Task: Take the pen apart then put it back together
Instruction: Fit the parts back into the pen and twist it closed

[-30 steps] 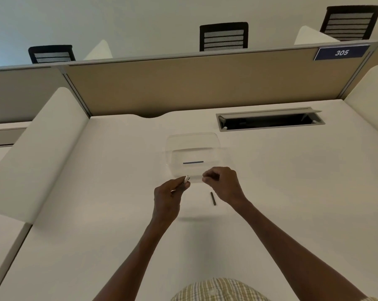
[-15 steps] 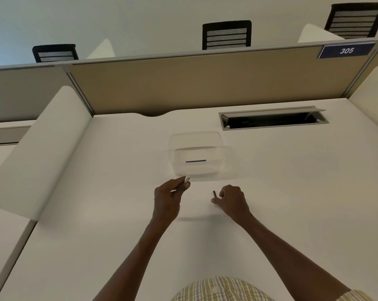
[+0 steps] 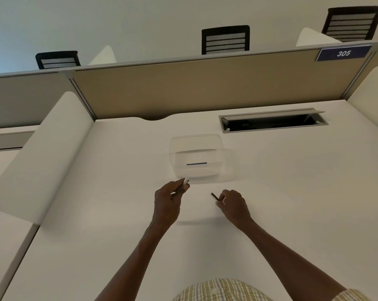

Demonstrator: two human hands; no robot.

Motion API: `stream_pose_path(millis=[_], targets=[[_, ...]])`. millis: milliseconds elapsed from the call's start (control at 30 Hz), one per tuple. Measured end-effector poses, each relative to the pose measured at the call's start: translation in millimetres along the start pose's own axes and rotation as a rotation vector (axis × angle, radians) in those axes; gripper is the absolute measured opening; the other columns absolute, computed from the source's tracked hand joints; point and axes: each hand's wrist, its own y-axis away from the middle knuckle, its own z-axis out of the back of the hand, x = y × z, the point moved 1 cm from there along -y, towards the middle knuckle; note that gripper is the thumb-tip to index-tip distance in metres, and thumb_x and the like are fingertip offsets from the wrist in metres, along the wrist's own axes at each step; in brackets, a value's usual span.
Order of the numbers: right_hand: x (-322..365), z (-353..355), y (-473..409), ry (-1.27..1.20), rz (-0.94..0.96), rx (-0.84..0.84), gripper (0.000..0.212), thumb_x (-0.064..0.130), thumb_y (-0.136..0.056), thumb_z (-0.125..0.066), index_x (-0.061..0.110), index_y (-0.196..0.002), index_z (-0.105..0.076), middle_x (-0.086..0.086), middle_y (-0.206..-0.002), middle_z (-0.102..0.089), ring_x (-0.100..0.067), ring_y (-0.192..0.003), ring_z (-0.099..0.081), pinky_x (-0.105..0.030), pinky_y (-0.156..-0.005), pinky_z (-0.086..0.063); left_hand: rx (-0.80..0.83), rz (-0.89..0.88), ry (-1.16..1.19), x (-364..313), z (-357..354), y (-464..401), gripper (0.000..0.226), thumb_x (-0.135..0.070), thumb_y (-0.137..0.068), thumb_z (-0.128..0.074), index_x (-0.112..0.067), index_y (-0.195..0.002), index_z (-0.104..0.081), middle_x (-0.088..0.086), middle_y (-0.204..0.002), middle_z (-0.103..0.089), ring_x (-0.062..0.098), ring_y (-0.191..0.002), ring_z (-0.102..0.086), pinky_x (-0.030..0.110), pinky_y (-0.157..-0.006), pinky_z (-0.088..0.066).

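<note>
A thin dark pen part [image 3: 215,196] is pinched in the right hand [image 3: 232,205]; the pen barrel [image 3: 184,182] is gripped by the left hand [image 3: 167,199], just before the clear tray [image 3: 196,158]. The part should be aligned with the barrel before insertion.

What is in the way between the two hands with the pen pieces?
Nothing visible: only bare white desk lies between the left hand holding the white pen barrel and the right hand pinching the thin dark pen piece.

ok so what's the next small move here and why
Probably lift the dark piece toward the pen body. The right hand pinches that piece low at the desk, the left hand holds the body up, and the two are apart.
</note>
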Motion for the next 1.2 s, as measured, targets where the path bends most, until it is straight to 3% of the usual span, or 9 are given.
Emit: stream_pose_path(millis=[200, 400, 567, 733, 867, 1200], targets=[[0.6, 2.6, -2.2, -0.125, 0.0, -0.05, 0.008, 0.012, -0.083, -0.065, 0.008, -0.076, -0.066, -0.005, -0.078, -0.07, -0.023, -0.076, -0.062, -0.031, -0.066, -0.048, 0.008, -0.017, -0.025, -1.8, 1.6, 1.7, 0.023, -0.005, -0.095, -0.06, -0.017, -0.111, -0.072, 0.001, -0.095, -0.075, 0.013, -0.089, -0.068, 0.012, -0.071, -0.048], [23.7, 25.4, -1.6, -0.475, 0.043, -0.117, 0.005, 0.009, -0.08, -0.072, 0.012, -0.076, -0.073, 0.005, -0.059, -0.068, -0.008, -0.053, -0.062, -0.027, -0.059, -0.053, -0.001, -0.098, -0.12, -4.6, 2.3, 0.7, 0.028, -0.004, -0.096, -0.057, -0.015, -0.118, -0.07, 0.0, -0.089, -0.07, 0.007, -0.082, -0.06, 0.015, -0.072, -0.043], [58.8, 51.6, 4.2, -0.648, 0.182, -0.217, 0.01, 0.009, -0.084, -0.072, 0.015, -0.092, -0.076, 0.004, -0.072, -0.072, -0.005, -0.061, -0.064, -0.024, -0.063, -0.055, -0.018, -0.099, -0.097, -10.6, 0.8, -0.8, 0.028, -0.005, -0.095, -0.059, -0.019, -0.117, -0.071, 0.0, -0.088, -0.069, 0.009, -0.082, -0.059, 0.015, -0.072, -0.042], [93.5, 72.6, 13.2, -0.721, 0.319, -0.252, 0.012, 0.011, -0.084, -0.073, 0.015, -0.095, -0.075, 0.007, -0.079, -0.074, -0.006, -0.069, -0.067, -0.023, -0.068, -0.056, -0.025, -0.138, -0.126, -19.0, -1.3, -4.0, 0.023, -0.01, -0.095, -0.061, -0.018, -0.114, -0.072, 0.006, -0.082, -0.066, 0.013, -0.074, -0.053, 0.021, -0.065, -0.039], [106.7, 80.0, 16.8, -0.706, 0.406, -0.319, 0.01, 0.009, -0.084, -0.073, 0.01, -0.094, -0.075, 0.005, -0.083, -0.074, -0.007, -0.072, -0.068, -0.025, -0.065, -0.057, -0.03, -0.159, -0.142, -23.9, -1.8, -6.0, 0.02, -0.01, -0.095, -0.06, -0.017, -0.109, -0.074, 0.009, -0.077, -0.062, 0.012, -0.069, -0.048, 0.014, -0.059, -0.033], [109.1, 82.9, 14.6, -0.625, 0.47, -0.375, 0.011, 0.006, -0.084, -0.072, 0.007, -0.094, -0.075, 0.0, -0.083, -0.073, -0.004, -0.073, -0.066, -0.021, -0.065, -0.054, -0.034, -0.153, -0.125, -25.7, -2.2, -9.9, 0.024, -0.009, -0.095, -0.06, -0.015, -0.115, -0.072, 0.003, -0.082, -0.066, 0.008, -0.073, -0.051, 0.013, -0.062, -0.035]])
